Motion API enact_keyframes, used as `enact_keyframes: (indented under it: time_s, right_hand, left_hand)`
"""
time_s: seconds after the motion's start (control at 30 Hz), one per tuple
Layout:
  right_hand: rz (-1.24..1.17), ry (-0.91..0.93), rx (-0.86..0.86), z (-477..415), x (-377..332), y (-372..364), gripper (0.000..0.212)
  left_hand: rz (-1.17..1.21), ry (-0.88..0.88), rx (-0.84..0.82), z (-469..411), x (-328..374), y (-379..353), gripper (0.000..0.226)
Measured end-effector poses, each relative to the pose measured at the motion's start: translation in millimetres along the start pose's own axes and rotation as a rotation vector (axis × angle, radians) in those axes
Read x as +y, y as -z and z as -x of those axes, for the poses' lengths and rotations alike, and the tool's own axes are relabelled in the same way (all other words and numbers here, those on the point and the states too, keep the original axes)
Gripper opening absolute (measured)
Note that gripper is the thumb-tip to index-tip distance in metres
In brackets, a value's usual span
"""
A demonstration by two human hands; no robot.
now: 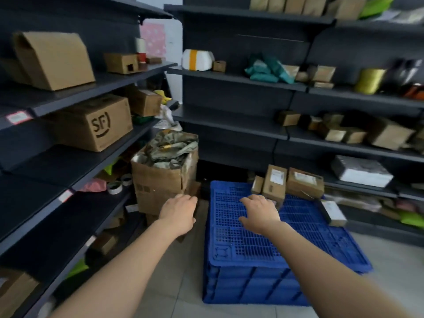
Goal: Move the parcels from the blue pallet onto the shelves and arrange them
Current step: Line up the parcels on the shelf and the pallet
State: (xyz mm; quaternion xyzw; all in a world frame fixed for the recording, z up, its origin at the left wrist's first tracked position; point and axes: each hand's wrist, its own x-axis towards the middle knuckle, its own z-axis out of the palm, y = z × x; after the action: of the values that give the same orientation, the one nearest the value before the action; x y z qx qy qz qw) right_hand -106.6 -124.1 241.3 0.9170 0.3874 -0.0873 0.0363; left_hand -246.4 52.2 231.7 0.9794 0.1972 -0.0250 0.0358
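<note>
Both hands empty, fingers spread: right hand [259,212] over the blue pallet [252,237] at lower centre, reaching toward the parcels [289,184] bunched at its far right edge; left hand [177,212] just off the pallet, near the open carton [163,175]. Looks like the pick step. Next: grip one parcel, lift to a free shelf [229,125] centre frame.

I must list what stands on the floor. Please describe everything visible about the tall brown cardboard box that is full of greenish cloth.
The tall brown cardboard box stands upright on the floor in the corner between the dark metal shelves, left of the blue plastic pallet. Its top is open, its walls look worn and creased, and crumpled olive-green fabric fills it above the rim. The left hand reaches toward its lower front; contact cannot be told.
</note>
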Motion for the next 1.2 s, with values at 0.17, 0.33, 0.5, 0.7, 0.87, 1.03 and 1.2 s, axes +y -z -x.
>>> enact_keyframes:
  time_s: [0.17,0.33,0.5,0.7,0.87,1.03,1.2]
  right_hand:
    - [-0.034,-0.129,-0.023,4,92,-7,0.06]
    - [-0.046,-0.223,-0.048,-2,181,-18,0.062]
    - [-0.076,-0.296,-0.079,-11,257,-33,0.055]
    - [-0.13,-0.374,-0.13,-32,334,-56,0.052]
    - [-0.149,-0.438,-0.166,-67,390,-76,0.053]
    - [-0.175,-0.51,-0.206,-98,443,-100,0.052]
    - [-0.187,-0.531,-0.257,-127,493,-127,0.052]
  left_hand:
    - [0.014,-0.109,-0.06,-57,78,-13,0.053]
    - [0.018,-0.152,-0.114,-111,156,-30,0.063]
    - [0.041,-0.166,-0.139,-158,224,-46,0.064]
    - [0.046,-0.213,-0.208,-218,293,-70,0.064]
    - [0.055,-0.277,-0.286,-283,339,-96,0.063]
    - [0.074,-0.312,-0.374,-342,384,-125,0.064]
    - [0.091,-0.334,-0.482,-389,430,-157,0.06]
